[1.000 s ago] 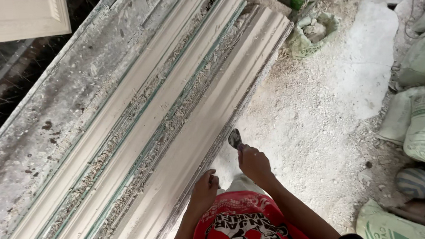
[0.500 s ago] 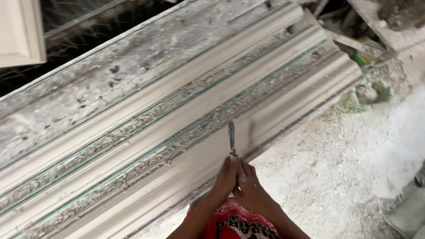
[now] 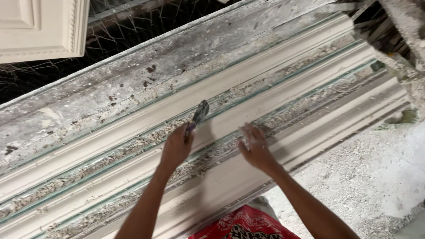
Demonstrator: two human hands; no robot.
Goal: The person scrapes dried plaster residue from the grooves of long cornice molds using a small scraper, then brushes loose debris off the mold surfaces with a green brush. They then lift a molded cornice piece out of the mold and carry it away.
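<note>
My left hand [image 3: 176, 146] grips a small scraper [image 3: 198, 114] whose blade rests on a long white plaster moulding strip [image 3: 128, 125]. The strip lies among several parallel strips on a long, dusty bench [image 3: 103, 97], with crumbly plaster debris in the grooves between them. To the right, my right hand [image 3: 254, 146] rests flat with fingers spread on another white strip [image 3: 314, 73], holding nothing.
A white panelled plaster piece [image 3: 30, 27] hangs over wire mesh [image 3: 138, 16] at the top left. The floor [image 3: 365, 175] at the right is covered in white plaster dust. Rubble and rough boards [image 3: 397, 28] pile up at the top right. My red shorts [image 3: 244, 226] show at the bottom.
Both hands were together at the bench's near edge on the scraper. Now they have parted: the left hand has carried the scraper up onto the strips, and the right lies flat.
</note>
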